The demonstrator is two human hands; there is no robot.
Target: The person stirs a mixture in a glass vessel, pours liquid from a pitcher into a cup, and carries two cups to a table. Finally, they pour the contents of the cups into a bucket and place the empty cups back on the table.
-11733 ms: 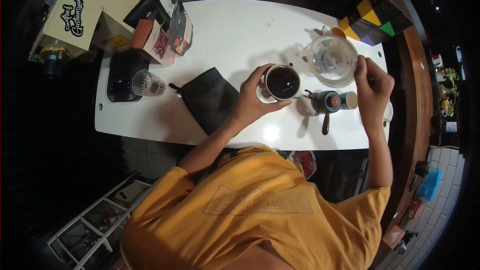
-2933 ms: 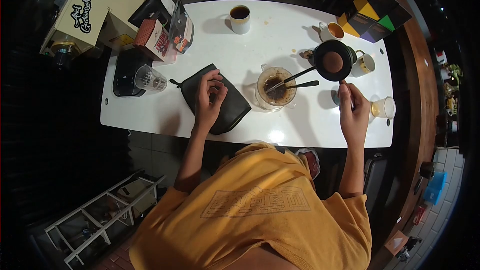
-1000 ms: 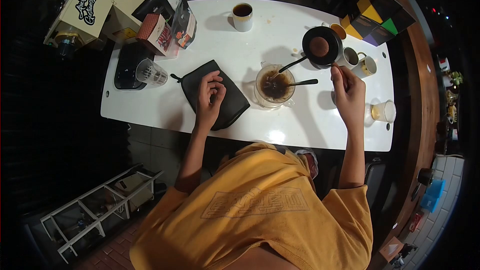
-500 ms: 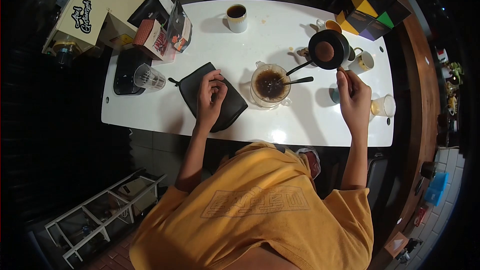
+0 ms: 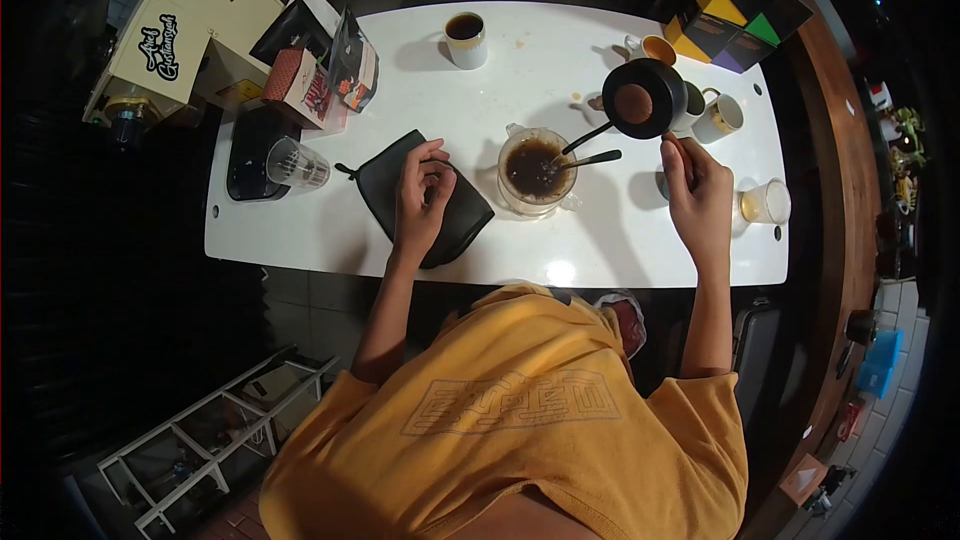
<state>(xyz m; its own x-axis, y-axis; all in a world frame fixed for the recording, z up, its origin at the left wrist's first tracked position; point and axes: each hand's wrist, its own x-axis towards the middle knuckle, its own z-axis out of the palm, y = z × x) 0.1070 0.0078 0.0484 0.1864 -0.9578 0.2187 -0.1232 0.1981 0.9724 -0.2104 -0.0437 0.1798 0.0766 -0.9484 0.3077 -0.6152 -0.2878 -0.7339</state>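
Note:
My right hand (image 5: 699, 180) grips the handle of a black gooseneck kettle (image 5: 668, 100) with a brown lid. The kettle's thin spout reaches left over a coffee dripper (image 5: 535, 210), its tip above the dark wet coffee (image 5: 534, 164) inside. A spoon (image 5: 598, 158) leans in the dripper with its black handle pointing right. Bubbles show on the coffee's surface. My left hand (image 5: 424, 190) holds nothing, its fingers loosely bent and apart, above a flat black zip pouch (image 5: 385, 185).
A mug of coffee (image 5: 466, 40) stands at the back of the white table (image 5: 420, 90). Cups, including a white mug (image 5: 719, 118), and a glass (image 5: 767, 202) are at the right. Coffee bags (image 5: 355, 60), a clear plastic cup (image 5: 297, 162) and a cream-coloured machine (image 5: 185, 30) are at the left.
The kettle and my right hand have moved slightly left, with the spout tip still over the dripper. My left hand stays in place. The view has shifted a little.

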